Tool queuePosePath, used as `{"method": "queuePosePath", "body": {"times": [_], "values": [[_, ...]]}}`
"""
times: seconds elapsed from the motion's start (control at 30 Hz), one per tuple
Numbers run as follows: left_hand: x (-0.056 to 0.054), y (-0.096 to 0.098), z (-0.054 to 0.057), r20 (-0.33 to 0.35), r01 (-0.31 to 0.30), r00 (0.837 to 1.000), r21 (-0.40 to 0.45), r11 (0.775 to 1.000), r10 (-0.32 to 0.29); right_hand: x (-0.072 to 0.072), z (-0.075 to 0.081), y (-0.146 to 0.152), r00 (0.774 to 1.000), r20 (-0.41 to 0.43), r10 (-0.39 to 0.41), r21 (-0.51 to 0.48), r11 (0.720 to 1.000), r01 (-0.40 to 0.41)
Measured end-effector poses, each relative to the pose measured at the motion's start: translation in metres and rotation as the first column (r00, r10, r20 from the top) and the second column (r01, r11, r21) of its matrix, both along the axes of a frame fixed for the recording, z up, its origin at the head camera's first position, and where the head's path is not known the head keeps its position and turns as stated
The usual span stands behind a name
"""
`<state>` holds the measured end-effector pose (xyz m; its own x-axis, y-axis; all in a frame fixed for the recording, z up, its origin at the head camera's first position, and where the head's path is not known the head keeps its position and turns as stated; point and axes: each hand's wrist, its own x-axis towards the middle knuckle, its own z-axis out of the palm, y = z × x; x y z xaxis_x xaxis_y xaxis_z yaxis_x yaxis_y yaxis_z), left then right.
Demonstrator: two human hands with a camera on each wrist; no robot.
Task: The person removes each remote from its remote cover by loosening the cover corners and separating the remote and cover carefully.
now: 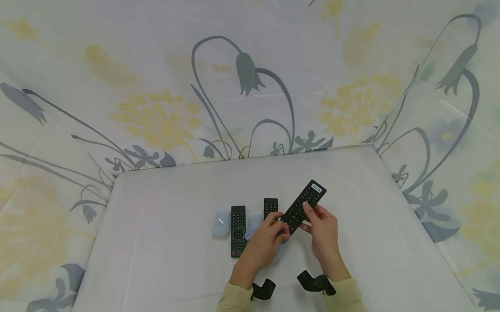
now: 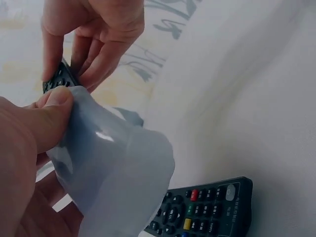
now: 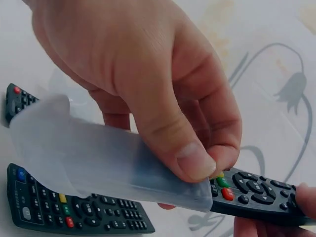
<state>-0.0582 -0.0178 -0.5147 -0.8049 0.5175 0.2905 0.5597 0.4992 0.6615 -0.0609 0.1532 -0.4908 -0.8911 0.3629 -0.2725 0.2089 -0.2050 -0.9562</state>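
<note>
Both hands work on a black remote control (image 1: pixel 298 211), raised at a slant with its far end up to the right. A translucent plastic sleeve (image 3: pixel 98 153) covers its near end. My left hand (image 1: pixel 260 244) pinches the sleeve's mouth, thumb on top, around the remote. In the left wrist view the rest of the sleeve (image 2: pixel 118 163) hangs loose. My right hand (image 1: pixel 325 232) grips the remote's bare part, thumb across the buttons. Colored buttons show right at the sleeve's mouth in the right wrist view.
Left of the hands a second remote (image 1: pixel 238 231) lies on the white table (image 1: pixel 166 252). Another remote (image 1: pixel 271 205) lies behind the left hand, partly hidden. Bluish folded plastic pieces (image 1: pixel 221 224) lie beside them. Flower-printed cloth (image 1: pixel 248 105) walls the back and sides.
</note>
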Motion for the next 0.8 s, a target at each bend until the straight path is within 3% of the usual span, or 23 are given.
{"method": "queuePosePath", "body": {"times": [0.37, 0.8], "values": [[-0.003, -0.009, 0.002, 0.083, 0.155, 0.984, 0.012, 0.988, -0.156, -0.005, 0.003, 0.007, 0.997, -0.026, -0.077, 0.062, 0.995, 0.079], [-0.002, -0.016, 0.005, 0.18, 0.174, 0.967, 0.036, 0.984, -0.178, -0.008, -0.001, 0.008, 0.995, -0.001, -0.096, 0.047, 0.994, 0.096]]}}
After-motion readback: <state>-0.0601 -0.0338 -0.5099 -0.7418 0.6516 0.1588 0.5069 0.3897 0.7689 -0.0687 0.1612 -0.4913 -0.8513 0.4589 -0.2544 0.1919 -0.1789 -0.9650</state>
